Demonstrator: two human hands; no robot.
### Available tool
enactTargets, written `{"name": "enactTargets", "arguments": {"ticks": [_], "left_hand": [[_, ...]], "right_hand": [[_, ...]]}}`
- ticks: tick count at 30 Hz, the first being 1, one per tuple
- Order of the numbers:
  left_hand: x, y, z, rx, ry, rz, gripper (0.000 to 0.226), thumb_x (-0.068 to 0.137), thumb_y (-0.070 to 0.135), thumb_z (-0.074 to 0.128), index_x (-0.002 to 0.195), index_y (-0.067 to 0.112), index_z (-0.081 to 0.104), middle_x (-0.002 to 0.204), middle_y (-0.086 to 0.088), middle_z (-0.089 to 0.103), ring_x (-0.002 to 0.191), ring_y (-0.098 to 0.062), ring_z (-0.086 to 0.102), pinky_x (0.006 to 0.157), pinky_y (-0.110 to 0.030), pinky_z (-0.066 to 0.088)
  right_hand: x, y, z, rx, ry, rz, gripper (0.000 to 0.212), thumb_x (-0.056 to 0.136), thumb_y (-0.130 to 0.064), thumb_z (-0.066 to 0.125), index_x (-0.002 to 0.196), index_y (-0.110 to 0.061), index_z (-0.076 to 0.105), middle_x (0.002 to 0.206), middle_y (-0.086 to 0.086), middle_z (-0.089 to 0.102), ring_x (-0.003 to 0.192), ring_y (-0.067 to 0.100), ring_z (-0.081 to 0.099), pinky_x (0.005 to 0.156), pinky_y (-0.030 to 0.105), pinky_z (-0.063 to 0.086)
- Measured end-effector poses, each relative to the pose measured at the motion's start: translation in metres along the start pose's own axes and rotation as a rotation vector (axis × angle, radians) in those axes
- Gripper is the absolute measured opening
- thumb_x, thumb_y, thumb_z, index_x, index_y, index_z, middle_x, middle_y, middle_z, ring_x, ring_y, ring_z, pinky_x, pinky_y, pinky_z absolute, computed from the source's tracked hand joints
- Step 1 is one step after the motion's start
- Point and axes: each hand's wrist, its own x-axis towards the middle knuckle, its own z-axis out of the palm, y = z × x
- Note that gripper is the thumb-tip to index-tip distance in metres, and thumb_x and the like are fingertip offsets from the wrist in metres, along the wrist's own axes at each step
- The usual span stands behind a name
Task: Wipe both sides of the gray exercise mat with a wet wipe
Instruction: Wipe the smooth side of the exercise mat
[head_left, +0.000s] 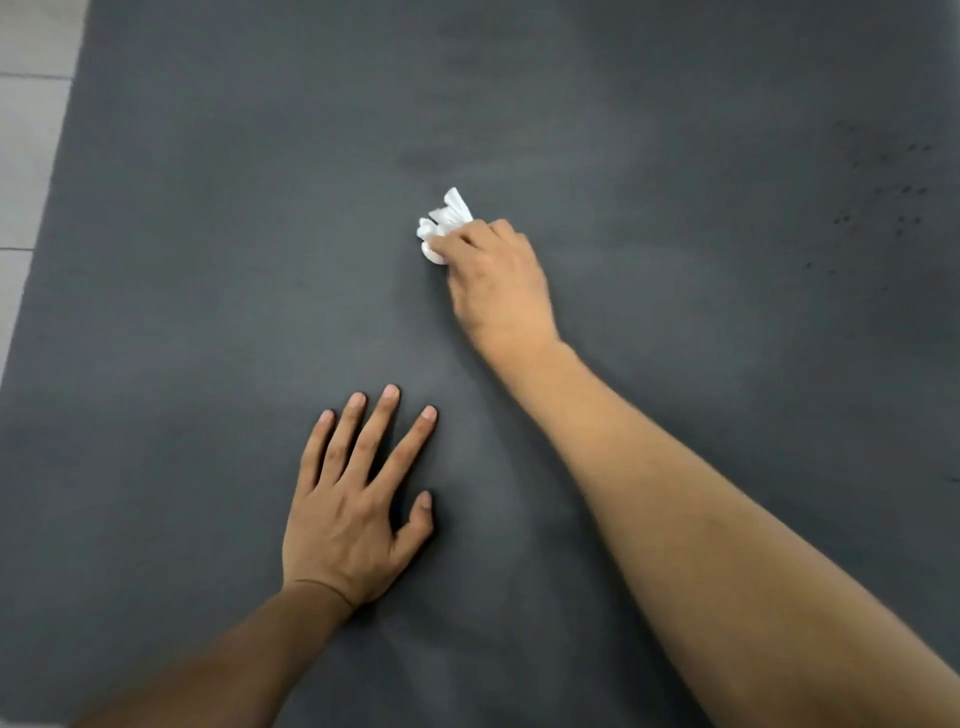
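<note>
The gray exercise mat (208, 260) lies flat on a pale tiled floor (26, 130) and fills nearly the whole view. The right hand (496, 283) is closed around a crumpled white wet wipe (441, 223), pressing it onto the mat near the centre. The left hand (353, 499) rests palm-down with fingers spread, gripping nothing, nearer the person. Lighter, streaked areas around the wipe suggest that part of this face has been wiped. Dark specks (893, 202) remain at the right, well apart from the wipe. Judged status: first face in progress; the underside is not yet addressed.
</note>
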Motion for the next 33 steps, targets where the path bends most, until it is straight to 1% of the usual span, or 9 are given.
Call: {"name": "enactTargets", "arguments": {"ticks": [2, 5, 9, 12, 18, 23, 27, 30, 33], "left_hand": [[-0.001, 0.0, 0.001, -0.008, 0.006, -0.003, 0.068, 0.092, 0.045, 0.045, 0.158, 0.028, 0.035, 0.167, -0.007, 0.025, 0.155, -0.032, 0.023, 0.123, -0.057, 0.022], [-0.001, -0.001, 0.0, -0.004, 0.023, -0.001, 0.067, 0.094, 0.045, 0.045, 0.158, 0.028, 0.036, 0.167, -0.007, 0.026, 0.155, -0.033, 0.023, 0.123, -0.057, 0.023], [-0.001, 0.0, 0.0, 0.001, 0.022, -0.011, 0.067, 0.094, 0.046, 0.045, 0.158, 0.029, 0.036, 0.167, -0.007, 0.025, 0.155, -0.032, 0.024, 0.123, -0.056, 0.023], [-0.001, -0.001, 0.0, 0.021, 0.012, -0.007, 0.068, 0.094, 0.047, 0.043, 0.159, 0.029, 0.034, 0.168, -0.006, 0.024, 0.155, -0.032, 0.023, 0.124, -0.054, 0.021], [0.0, -0.002, 0.003, 0.013, 0.035, 0.01, 0.068, 0.093, 0.047, 0.042, 0.158, 0.028, 0.035, 0.167, -0.008, 0.027, 0.153, -0.034, 0.026, 0.123, -0.055, 0.021], [-0.003, 0.0, 0.004, -0.003, 0.051, -0.004, 0.068, 0.093, 0.049, 0.041, 0.159, 0.031, 0.034, 0.167, -0.006, 0.029, 0.154, -0.032, 0.024, 0.125, -0.052, 0.017], [-0.003, -0.001, 0.008, 0.001, 0.082, 0.001, 0.067, 0.094, 0.05, 0.04, 0.158, 0.032, 0.036, 0.166, -0.005, 0.031, 0.153, -0.032, 0.026, 0.125, -0.051, 0.017], [-0.003, -0.001, 0.009, -0.002, 0.106, -0.006, 0.067, 0.093, 0.051, 0.04, 0.157, 0.032, 0.037, 0.165, -0.005, 0.033, 0.153, -0.032, 0.027, 0.125, -0.05, 0.017], [-0.003, -0.001, 0.008, -0.006, 0.118, -0.003, 0.067, 0.093, 0.052, 0.039, 0.157, 0.031, 0.037, 0.165, -0.005, 0.033, 0.152, -0.031, 0.028, 0.125, -0.05, 0.017]], "right_hand": [[-0.018, 0.047, -0.024, -0.088, 0.028, -0.013, 0.025, 0.075, -0.009, 0.065, 0.092, -0.024, 0.074, 0.089, 0.002, 0.07, 0.069, 0.032, 0.058, 0.062, 0.035, 0.038], [-0.055, 0.123, -0.077, -0.267, 0.015, 0.334, 0.028, 0.084, -0.011, 0.054, 0.101, -0.02, 0.074, 0.093, 0.01, 0.07, 0.082, 0.036, 0.055, 0.076, 0.039, 0.039], [-0.06, 0.115, -0.082, -0.225, 0.067, 0.672, 0.032, 0.086, -0.007, 0.045, 0.104, -0.011, 0.071, 0.098, 0.016, 0.068, 0.091, 0.036, 0.054, 0.08, 0.036, 0.04], [-0.032, 0.031, -0.036, 0.039, 0.108, 0.52, 0.024, 0.077, -0.005, 0.059, 0.093, -0.016, 0.075, 0.094, 0.006, 0.073, 0.083, 0.027, 0.063, 0.074, 0.02, 0.039], [-0.027, -0.045, -0.01, 0.034, -0.134, -0.008, 0.018, 0.085, -0.012, 0.056, 0.09, -0.014, 0.073, 0.087, 0.005, 0.068, 0.081, 0.029, 0.056, 0.07, 0.038, 0.046], [-0.084, 0.089, -0.074, -0.319, 0.031, 0.374, 0.028, 0.086, -0.016, 0.047, 0.091, -0.016, 0.074, 0.083, 0.011, 0.07, 0.082, 0.033, 0.054, 0.075, 0.038, 0.039], [-0.109, 0.085, -0.077, -0.313, 0.124, 0.636, 0.028, 0.083, -0.005, 0.047, 0.097, -0.009, 0.071, 0.093, 0.014, 0.067, 0.088, 0.035, 0.052, 0.081, 0.032, 0.035], [-0.091, 0.021, -0.042, -0.083, 0.289, 0.43, 0.022, 0.073, 0.001, 0.06, 0.087, -0.01, 0.073, 0.09, 0.01, 0.071, 0.077, 0.034, 0.058, 0.075, 0.029, 0.037], [-0.081, -0.053, -0.015, 0.101, 0.145, 0.186, 0.021, 0.071, 0.004, 0.066, 0.085, -0.011, 0.074, 0.083, 0.007, 0.071, 0.074, 0.032, 0.058, 0.074, 0.029, 0.042]]}}
